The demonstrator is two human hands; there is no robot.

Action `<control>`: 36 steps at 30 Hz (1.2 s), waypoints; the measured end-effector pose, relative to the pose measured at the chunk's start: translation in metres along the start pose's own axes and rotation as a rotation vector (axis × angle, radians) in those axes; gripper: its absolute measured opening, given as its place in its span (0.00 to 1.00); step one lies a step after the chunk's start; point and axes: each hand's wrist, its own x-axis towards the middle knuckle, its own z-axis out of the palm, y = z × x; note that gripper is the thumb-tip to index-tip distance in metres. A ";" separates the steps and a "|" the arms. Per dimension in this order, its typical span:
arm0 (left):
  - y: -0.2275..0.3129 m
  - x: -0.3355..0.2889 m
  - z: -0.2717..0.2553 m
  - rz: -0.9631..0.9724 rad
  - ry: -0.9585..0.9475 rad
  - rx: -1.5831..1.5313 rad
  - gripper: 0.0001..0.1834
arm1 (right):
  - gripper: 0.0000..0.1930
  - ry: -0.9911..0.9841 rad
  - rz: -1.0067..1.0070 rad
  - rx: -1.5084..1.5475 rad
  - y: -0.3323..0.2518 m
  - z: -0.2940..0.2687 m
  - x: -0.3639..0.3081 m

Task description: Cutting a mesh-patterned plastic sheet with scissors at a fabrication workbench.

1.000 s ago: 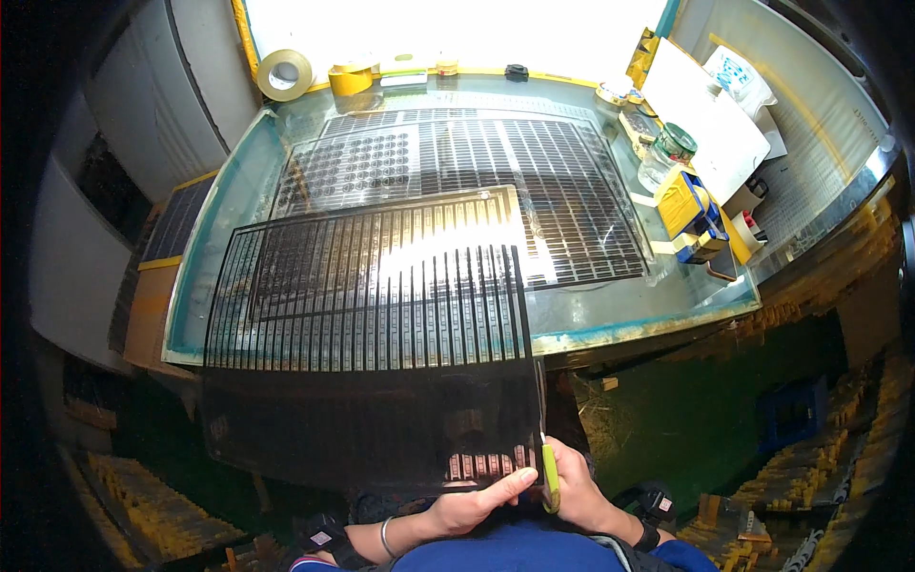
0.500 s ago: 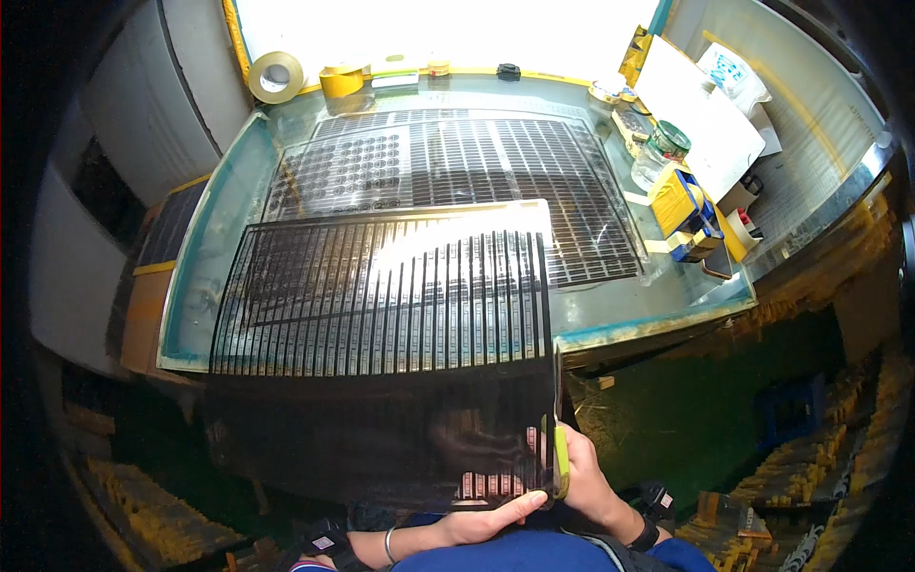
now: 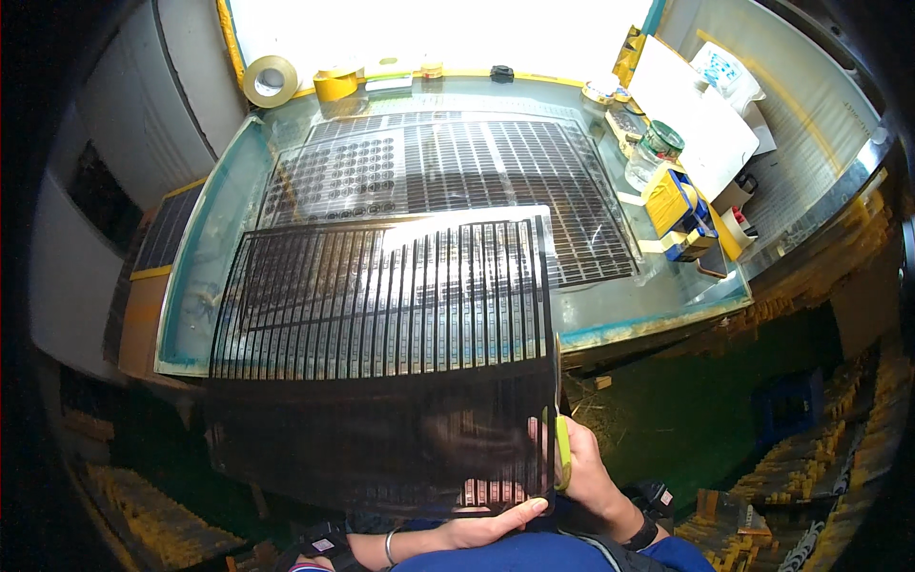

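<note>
A large dark film sheet (image 3: 381, 305) with clear vertical stripes stretches from my body out over the glass-topped table. My left hand (image 3: 491, 526) grips its near right corner, thumb on top and fingers showing faintly through the film underneath. Along the sheet's right edge, my right hand (image 3: 589, 472) is closed around scissors with a green handle (image 3: 563, 453). Their narrow blade points away from me, in line with that edge. Whether the blades are apart is too fine to make out.
Patterned films (image 3: 457, 172) lie on the glass table (image 3: 610, 310). Tape rolls (image 3: 271, 81) stand at its back edge. A green-lidded jar (image 3: 658, 148) and a yellow and blue tape dispenser (image 3: 681, 214) are on the right. Below the table, the green floor (image 3: 658, 400) shows.
The sheet's near right corner and my left hand have dropped slightly. The scissors and my right hand have shifted a little away from me along the edge. The grips look the same.
</note>
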 end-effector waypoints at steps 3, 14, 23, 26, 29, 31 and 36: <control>-0.002 -0.001 0.002 -0.110 -0.026 -0.034 0.12 | 0.09 0.010 -0.019 0.026 0.002 -0.003 0.008; 0.008 -0.002 0.007 -0.220 -0.057 -0.094 0.12 | 0.10 0.034 -0.025 0.012 -0.004 -0.009 0.016; -0.029 0.010 -0.003 -0.473 -0.270 -0.190 0.25 | 0.06 0.085 -0.039 0.149 -0.023 -0.009 0.029; 0.004 0.003 0.007 -0.485 -0.209 -0.105 0.22 | 0.07 0.087 -0.027 0.128 -0.022 -0.013 0.030; 0.010 0.002 0.011 -0.480 -0.173 0.019 0.20 | 0.07 0.102 -0.003 0.176 -0.022 -0.016 0.028; 0.004 0.002 0.010 -0.451 -0.163 -0.014 0.19 | 0.07 0.111 -0.034 0.202 -0.019 -0.015 0.031; 0.001 0.003 0.009 -0.472 -0.141 -0.018 0.16 | 0.08 0.152 -0.088 0.245 -0.019 -0.025 0.043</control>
